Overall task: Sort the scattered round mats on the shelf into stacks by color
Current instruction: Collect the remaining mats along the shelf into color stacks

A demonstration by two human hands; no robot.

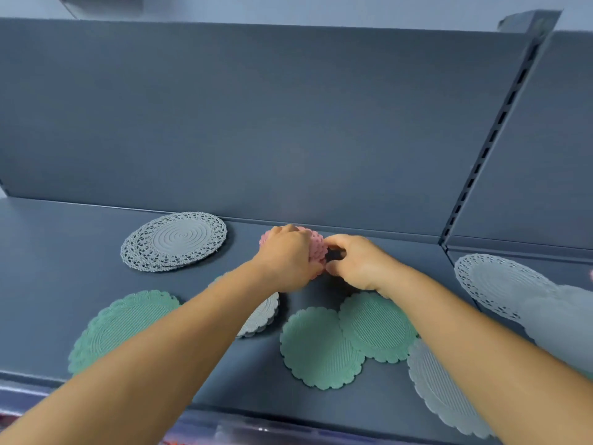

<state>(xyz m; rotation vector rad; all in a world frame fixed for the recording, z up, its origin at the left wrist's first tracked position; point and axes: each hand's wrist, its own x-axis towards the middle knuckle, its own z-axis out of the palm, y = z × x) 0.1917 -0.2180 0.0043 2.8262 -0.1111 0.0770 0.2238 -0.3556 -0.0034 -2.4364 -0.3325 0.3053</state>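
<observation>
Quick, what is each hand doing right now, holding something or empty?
Left hand: fingers curled over the pink mats, gripping them.
Right hand: fingers pinching the edge of the same pink mats.

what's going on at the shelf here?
A person is sorting round mats on a dark shelf. Both hands are at the pink mats near the back wall: the left hand covers them from above, the right hand pinches at their edge. A grey lace stack sits left of them; three green mats lie loose in front.
</observation>
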